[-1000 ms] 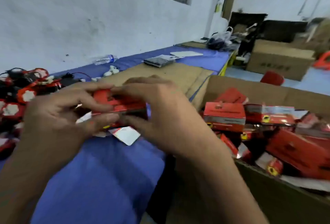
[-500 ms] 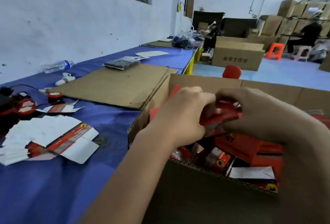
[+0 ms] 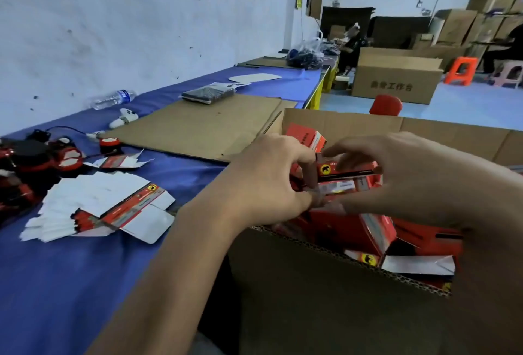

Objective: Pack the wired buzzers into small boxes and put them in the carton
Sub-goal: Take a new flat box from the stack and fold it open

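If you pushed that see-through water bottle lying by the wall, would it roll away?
Probably yes. The water bottle lies on its side on the blue table, and its round body should roll easily if pushed sideways. It looks like thin clear plastic, so it would likely feel light and squash a bit when squeezed. How full it is, I cannot tell.

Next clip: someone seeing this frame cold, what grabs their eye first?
Both hands, left hand and right hand, meet over the open carton at right, gripping a small red box above a jumble of red boxes inside. On the blue table at left lies a fanned stack of flat box blanks, with unpacked red buzzers behind.
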### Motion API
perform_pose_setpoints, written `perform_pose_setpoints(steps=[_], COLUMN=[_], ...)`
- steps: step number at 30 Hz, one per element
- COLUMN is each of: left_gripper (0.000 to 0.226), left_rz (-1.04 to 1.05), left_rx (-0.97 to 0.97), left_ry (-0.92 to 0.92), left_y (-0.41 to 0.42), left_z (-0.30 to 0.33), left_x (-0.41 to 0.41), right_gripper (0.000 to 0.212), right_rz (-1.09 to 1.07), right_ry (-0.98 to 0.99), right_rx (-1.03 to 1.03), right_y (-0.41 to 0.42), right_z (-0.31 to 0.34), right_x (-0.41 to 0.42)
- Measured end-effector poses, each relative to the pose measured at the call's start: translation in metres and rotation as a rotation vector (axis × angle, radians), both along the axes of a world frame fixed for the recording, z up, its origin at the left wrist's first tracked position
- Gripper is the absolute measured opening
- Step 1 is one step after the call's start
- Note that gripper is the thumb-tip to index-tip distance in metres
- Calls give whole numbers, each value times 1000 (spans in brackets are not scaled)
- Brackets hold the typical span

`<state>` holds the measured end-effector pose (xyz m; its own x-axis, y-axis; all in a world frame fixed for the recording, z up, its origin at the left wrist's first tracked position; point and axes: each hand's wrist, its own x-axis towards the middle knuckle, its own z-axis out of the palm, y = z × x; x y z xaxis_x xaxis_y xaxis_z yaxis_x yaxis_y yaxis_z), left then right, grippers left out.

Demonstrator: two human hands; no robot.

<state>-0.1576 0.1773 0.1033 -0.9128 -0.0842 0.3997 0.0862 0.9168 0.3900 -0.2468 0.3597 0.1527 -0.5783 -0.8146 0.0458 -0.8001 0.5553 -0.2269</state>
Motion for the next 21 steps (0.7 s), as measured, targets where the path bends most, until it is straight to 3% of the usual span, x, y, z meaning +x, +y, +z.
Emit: perform_pose_setpoints(steps=[4, 6, 9, 12, 14, 16, 17, 19, 21], left_gripper=[19, 20, 14, 29, 25, 18, 13, 10, 14], left_rz=[95, 191, 474, 849, 1019, 1156, 1205, 1247, 1250], left_rx=[139, 221, 340, 554, 856, 1006, 1039, 1072, 1091], left_ry=[190, 310, 410, 424, 505, 554, 560, 561, 540], left_y=[-21, -39, -71, -106, -124, -141, -147, -157, -164], left_z=[-8, -19, -50, -97, -124, -143, -149, -154, -155], left_x=[24, 43, 72, 99, 115, 123, 123, 119, 112], right_gripper=[72, 51, 13, 6, 11, 16, 29, 77, 118], right_rz=[-3, 57, 255, 310, 204, 95, 65, 41, 56], right_ry=[135, 191, -14, -210, -255, -237, -214, -217, -320], right_rx=[-112, -362, -720, -649, -541, -477, -437, -307, -188], right_y=[-24, -49, -104, -172, -217, -260, -278, -309, -331], right_z=[6, 2, -20, -61, -98, -137, -153, -179, -193], right_x=[24, 50, 101, 133, 134, 125, 118, 106, 97])
